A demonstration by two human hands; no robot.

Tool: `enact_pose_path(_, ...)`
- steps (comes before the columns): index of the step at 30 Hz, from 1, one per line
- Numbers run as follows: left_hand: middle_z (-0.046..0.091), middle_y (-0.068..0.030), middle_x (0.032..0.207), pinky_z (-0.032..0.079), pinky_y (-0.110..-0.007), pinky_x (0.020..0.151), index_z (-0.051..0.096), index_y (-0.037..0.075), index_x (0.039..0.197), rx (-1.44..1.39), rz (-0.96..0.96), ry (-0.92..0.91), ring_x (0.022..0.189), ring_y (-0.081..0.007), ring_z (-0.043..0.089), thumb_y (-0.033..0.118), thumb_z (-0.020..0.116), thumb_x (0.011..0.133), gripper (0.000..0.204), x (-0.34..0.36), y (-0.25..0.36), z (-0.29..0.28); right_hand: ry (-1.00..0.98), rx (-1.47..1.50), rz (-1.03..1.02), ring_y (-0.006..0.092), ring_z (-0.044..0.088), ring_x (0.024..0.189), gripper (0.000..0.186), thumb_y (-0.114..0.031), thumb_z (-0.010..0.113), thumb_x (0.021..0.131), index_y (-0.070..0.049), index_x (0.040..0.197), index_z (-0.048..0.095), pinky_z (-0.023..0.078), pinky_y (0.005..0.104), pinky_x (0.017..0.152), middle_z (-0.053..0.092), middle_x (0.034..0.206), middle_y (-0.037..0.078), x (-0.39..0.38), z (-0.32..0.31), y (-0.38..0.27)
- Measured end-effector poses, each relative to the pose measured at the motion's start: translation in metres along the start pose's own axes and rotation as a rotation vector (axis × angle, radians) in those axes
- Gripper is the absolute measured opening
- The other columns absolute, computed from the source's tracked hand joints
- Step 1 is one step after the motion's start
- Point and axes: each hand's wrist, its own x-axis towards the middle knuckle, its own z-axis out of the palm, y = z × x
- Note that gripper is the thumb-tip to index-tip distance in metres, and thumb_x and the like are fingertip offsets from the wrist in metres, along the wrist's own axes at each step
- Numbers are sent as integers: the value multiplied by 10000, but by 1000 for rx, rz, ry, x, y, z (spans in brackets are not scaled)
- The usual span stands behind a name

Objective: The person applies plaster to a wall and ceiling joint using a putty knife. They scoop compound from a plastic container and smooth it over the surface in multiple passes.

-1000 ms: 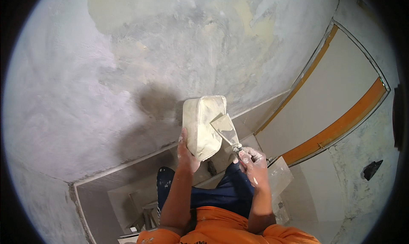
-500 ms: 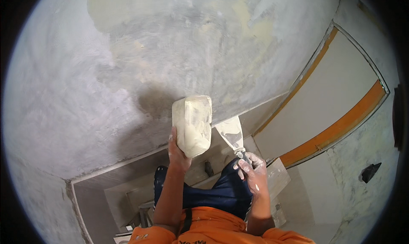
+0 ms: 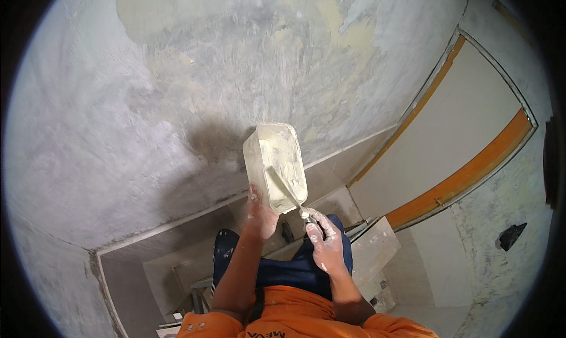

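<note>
My left hand [image 3: 261, 213] grips a cream plastic tub [image 3: 254, 158] by its near left side, its open mouth tipped toward me. Pale filler paste [image 3: 282, 149] coats the inside of the tub. In my right hand [image 3: 326, 238] is a putty knife [image 3: 283, 186], held by its handle, with the blade reaching into the tub's mouth and seen nearly edge-on. White smears cover the fingers of that hand. Whether the blade touches the paste or the tub's wall, I cannot tell.
Ahead stands a patchily plastered grey wall [image 3: 206, 61]. To the right is a white door panel [image 3: 454, 120] with an orange-brown edge. A dark fitting [image 3: 512, 236] sticks out of the right wall. Below me lies a light board [image 3: 375, 249] beside my leg.
The putty knife has moved left from beside the tub into its mouth, its blade turning from flat to edge-on. The tub has tilted, so its inside shows more.
</note>
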Motion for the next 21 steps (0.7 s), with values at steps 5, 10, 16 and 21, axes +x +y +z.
enact_pose_path(5, 452, -99, 1508, 412, -463, 1124, 299, 122, 1544, -48, -24, 187, 1366, -275, 477, 588, 401, 1027, 703, 2, -3, 32, 28, -97, -53, 152, 580, 1137, 444, -91, 651, 955, 69, 1359, 556, 425, 289, 1024, 657, 1258, 126, 0, 0, 18)
enact_pose_path(10, 462, -111, 1503, 427, -483, 1117, 313, 102, 1532, -81, 55, 164, 1354, -290, 496, 538, 425, 1040, 667, 6, 11, 23, -11, -240, 6, 152, 590, 1148, 443, -66, 672, 940, 68, 1350, 569, 428, 290, 1028, 667, 1267, 134, -6, -16, 30)
enact_pose_path(16, 474, -121, 1494, 402, -555, 1109, 360, 112, 1515, -73, 63, 156, 1364, -320, 480, 542, 415, 1044, 639, 5, 21, 13, 61, -96, 71, 139, 620, 1088, 393, -91, 689, 943, 75, 1292, 617, 455, 283, 993, 711, 1163, 124, -12, -34, 18)
enact_pose_path(21, 487, -105, 1480, 419, -550, 1076, 373, 120, 1509, -133, 36, 138, 1343, -313, 496, 562, 411, 1037, 648, 2, 14, 15, 91, -31, 52, 112, 618, 976, 366, -110, 689, 950, 78, 1259, 637, 482, 263, 904, 709, 1096, 95, -10, -30, 7)
